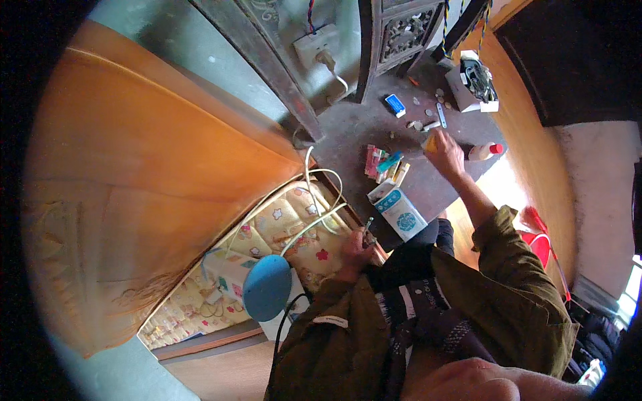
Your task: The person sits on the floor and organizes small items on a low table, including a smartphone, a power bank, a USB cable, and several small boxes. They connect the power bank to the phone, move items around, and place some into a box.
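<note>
My right hand [445, 153] is over the far side of the dark tabletop [346, 125], its fingers closed on a small yellow item [431, 144] that I cannot name. Near the lower left edge of the tabletop, my left hand [357, 250] holds a small, thin metal item [368, 224]. Between the hands lie an opened white and blue carton [401, 214], a turquoise lighter-like item [389, 161] and several small packets [373, 160]. Coins [418, 125] and a light blue strip-shaped item [441, 115] lie just beyond my right hand.
A white bottle with a red cap [484, 151] stands at the right table edge. Further back are a blue box [395, 106] and a white box of dark items [469, 87]. A white cable [326, 220] loops over the patterned quilt [281, 215], near a blue round object [267, 288].
</note>
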